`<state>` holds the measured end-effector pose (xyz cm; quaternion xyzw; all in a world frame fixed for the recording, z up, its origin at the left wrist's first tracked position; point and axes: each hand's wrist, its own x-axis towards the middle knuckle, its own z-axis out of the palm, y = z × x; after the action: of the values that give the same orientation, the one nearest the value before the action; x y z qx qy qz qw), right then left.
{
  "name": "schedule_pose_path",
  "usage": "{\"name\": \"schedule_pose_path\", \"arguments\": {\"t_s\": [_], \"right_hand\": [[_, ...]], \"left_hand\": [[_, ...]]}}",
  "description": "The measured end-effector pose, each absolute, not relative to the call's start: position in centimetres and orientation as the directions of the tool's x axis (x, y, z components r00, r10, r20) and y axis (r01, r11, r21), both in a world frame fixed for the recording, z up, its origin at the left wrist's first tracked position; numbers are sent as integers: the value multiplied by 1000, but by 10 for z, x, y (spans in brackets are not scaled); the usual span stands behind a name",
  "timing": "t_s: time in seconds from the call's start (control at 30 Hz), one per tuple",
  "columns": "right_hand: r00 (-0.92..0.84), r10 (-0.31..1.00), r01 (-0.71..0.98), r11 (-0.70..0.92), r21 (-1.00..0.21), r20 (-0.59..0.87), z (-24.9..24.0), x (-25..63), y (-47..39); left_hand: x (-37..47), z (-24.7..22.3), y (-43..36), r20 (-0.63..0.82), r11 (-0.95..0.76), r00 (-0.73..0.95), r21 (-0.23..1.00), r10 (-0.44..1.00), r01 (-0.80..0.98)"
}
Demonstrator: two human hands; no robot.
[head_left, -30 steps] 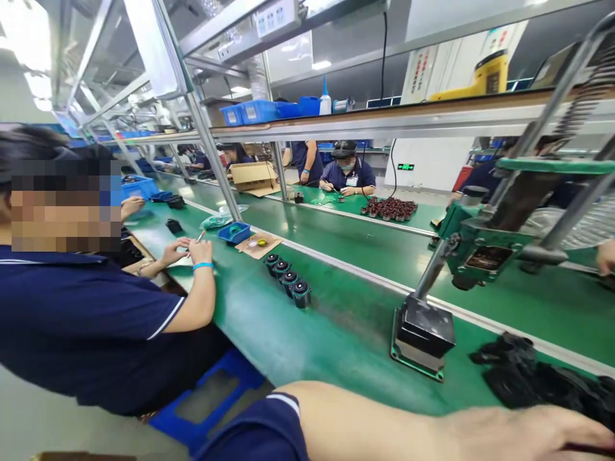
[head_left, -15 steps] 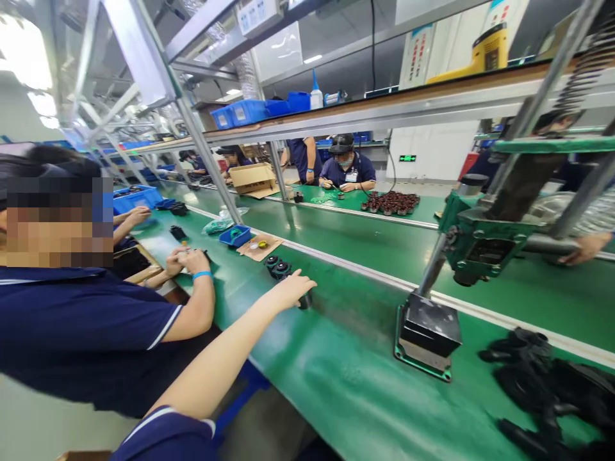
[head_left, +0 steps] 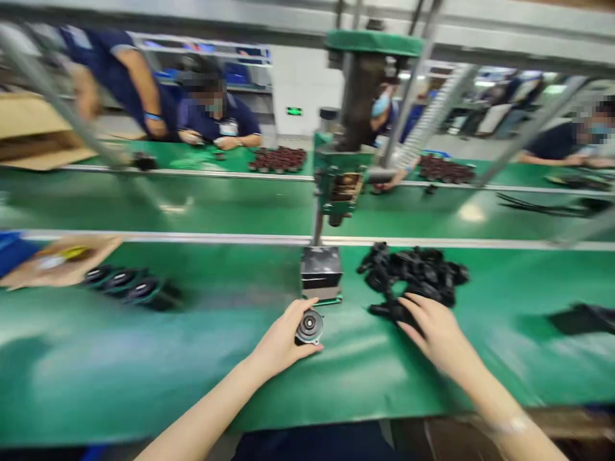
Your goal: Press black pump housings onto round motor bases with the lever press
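In the head view my left hand (head_left: 282,339) is closed around a round black motor-like part (head_left: 309,327), whose ringed face is turned up toward me. It is just in front of the press's block-shaped base (head_left: 321,275). My right hand (head_left: 435,330) is at the near edge of a heap of black plastic parts (head_left: 423,272). Its fingers curl over one black part (head_left: 406,315) with a handle-like end; blur hides its exact shape. To the left, several similar round parts (head_left: 121,280) stand in a slanting row on the green bench.
A green bench press (head_left: 339,173) rises at the centre behind my hands. Brown card (head_left: 67,259) with small containers lies at the left, beside a blue tray (head_left: 16,253). Dark pieces (head_left: 586,318) lie at the right. Co-workers sit across the bench by dark red parts (head_left: 277,159).
The view has swung right and down to the press. My left hand has come from the row of round parts and now holds one before the press. My right hand has come into view.
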<state>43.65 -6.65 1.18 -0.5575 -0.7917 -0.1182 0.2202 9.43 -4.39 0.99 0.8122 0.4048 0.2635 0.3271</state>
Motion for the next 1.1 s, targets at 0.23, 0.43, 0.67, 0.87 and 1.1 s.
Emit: {"name": "schedule_pose_path", "arguments": {"t_s": [0.23,0.43,0.67,0.87,1.1], "right_hand": [[-127,935,980,169,-102,330,19,429,-73],[49,972,929,41,-369,231,22,407,-92],[251,966,899,-212,-383,55,1,386,-115],[6,989,942,45,-334,151,25,398,-119],[-333,941,777,307,-550,55,4,400,-85]], "left_hand": [[134,-16,-51,226,-451,492,795,841,405],[130,-21,-54,176,-365,462,859,869,359],[129,-21,-54,166,-355,468,867,868,351],[128,-23,-53,175,-361,469,867,866,343],[130,-20,-55,128,-267,465,932,876,245]]}}
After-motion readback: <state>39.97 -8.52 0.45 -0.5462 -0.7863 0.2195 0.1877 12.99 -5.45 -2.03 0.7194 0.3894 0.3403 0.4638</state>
